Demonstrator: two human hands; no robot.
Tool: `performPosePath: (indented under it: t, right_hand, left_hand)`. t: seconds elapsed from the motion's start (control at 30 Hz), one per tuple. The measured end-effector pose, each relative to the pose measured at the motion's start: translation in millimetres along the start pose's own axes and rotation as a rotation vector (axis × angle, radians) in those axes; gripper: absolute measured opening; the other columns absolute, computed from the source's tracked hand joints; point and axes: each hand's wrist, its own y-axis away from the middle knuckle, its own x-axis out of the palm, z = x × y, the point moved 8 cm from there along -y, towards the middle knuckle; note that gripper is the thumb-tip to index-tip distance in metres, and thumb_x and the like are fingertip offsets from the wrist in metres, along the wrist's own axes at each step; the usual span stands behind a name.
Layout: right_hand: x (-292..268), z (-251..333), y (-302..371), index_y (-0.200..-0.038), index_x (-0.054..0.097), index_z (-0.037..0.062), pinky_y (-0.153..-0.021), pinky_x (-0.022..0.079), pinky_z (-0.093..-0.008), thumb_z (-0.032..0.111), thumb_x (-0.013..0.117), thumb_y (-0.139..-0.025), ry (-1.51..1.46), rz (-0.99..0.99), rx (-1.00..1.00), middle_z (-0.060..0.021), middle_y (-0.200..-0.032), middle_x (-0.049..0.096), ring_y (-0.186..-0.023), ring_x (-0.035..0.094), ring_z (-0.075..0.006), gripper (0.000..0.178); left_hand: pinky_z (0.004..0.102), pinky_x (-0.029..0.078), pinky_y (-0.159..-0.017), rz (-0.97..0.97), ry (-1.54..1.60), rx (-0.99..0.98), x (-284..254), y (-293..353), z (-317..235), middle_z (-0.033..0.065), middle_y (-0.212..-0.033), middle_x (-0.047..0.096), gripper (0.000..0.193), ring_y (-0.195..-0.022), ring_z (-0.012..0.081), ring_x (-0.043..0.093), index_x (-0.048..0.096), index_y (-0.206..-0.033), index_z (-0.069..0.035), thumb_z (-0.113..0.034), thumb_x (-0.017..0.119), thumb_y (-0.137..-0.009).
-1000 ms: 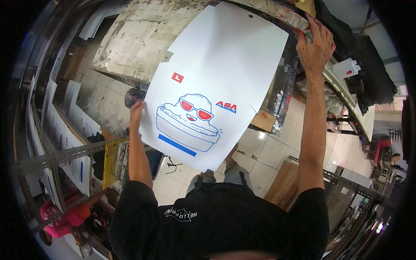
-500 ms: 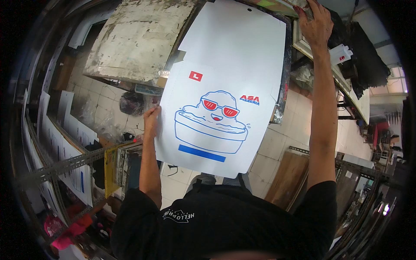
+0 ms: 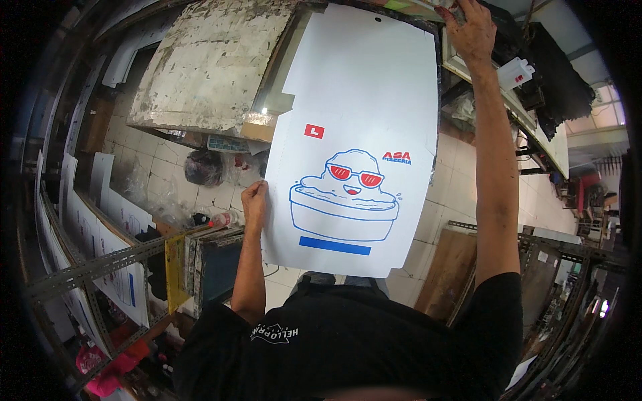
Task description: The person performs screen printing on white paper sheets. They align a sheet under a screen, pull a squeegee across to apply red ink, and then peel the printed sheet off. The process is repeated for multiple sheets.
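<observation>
A large white die-cut card sheet (image 3: 364, 87) lies before me, its near end reaching out toward my waist. Printed on it are a blue-outlined cartoon figure with red sunglasses in a tub, a blue bar and a small red square. My left hand (image 3: 254, 202) pinches the sheet's left edge near its lower end. Up at the top right, beyond the sheet's far right corner, my right hand (image 3: 472, 37) has its stained fingers bent around something pale at the picture's edge. What that is remains partly cut off.
A worn, paint-flecked board (image 3: 207, 63) stands to the left of the sheet. A metal rack (image 3: 87, 264) at far left holds several similar printed sheets. Dark fabric (image 3: 562, 87) hangs at upper right, near a white plastic piece (image 3: 515, 73). Brown boards (image 3: 441, 271) lean at lower right.
The sheet has shifted right and slightly toward me, with my left hand moving along on its edge. My right hand sits slightly farther left and higher, still at the top right.
</observation>
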Motion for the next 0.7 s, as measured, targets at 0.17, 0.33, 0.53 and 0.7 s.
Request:
performPosePath:
  t: [0.17, 0.33, 0.53, 0.7]
  right_hand:
    - [-1.0, -14.2, -7.2, -0.114, 0.063, 0.0077, -0.089, 0.042, -0.0421, 0.015, 0.076, -0.072, 0.006, -0.026, -0.045, -0.0104, -0.109, 0.062, -0.104, 0.056, -0.0301, 0.044]
    - [9.8, 2.5, -4.3, -0.116, 0.063, 0.0080, -0.092, 0.040, -0.0419, 0.016, 0.076, -0.073, -0.009, 0.012, 0.005, -0.0098, -0.112, 0.061, -0.108, 0.054, -0.0287, 0.045]
    - [22.6, 44.9, -8.8, -0.118, 0.062, 0.0083, -0.095, 0.037, -0.0421, 0.017, 0.076, -0.075, -0.004, 0.030, 0.028, -0.0093, -0.115, 0.060, -0.112, 0.052, -0.0274, 0.046]
    - [35.1, 76.4, -14.4, -0.118, 0.062, 0.0079, -0.096, 0.037, -0.0422, 0.016, 0.075, -0.076, 0.001, 0.056, 0.054, -0.0097, -0.116, 0.060, -0.113, 0.051, -0.0273, 0.045]
  left_hand:
    - [0.0237, 0.042, -0.069, -0.082, -0.085, 0.007, -7.1, -2.5, -18.8, -0.0002, -0.082, 0.065, 0.021, -0.073, 0.0092, 0.054, 0.071, -0.097, 0.003, -0.015, 0.064, -0.089]
    - [0.0240, 0.042, -0.065, 0.008, 0.095, 0.023, -8.9, -18.4, 14.3, -0.0019, -0.080, 0.064, 0.018, -0.070, 0.0085, 0.053, 0.071, -0.095, 0.002, -0.013, 0.064, -0.089]
    - [0.0232, 0.041, -0.066, 0.111, 0.098, 0.078, 9.6, -13.0, -0.8, -0.0017, -0.080, 0.063, 0.019, -0.071, 0.0081, 0.052, 0.071, -0.095, 0.003, -0.014, 0.064, -0.090]
    - [0.0241, 0.043, -0.071, 0.102, -0.034, 0.029, 14.2, -10.8, -8.0, 0.0002, -0.082, 0.065, 0.022, -0.075, 0.0097, 0.055, 0.070, -0.099, 0.003, -0.015, 0.063, -0.089]
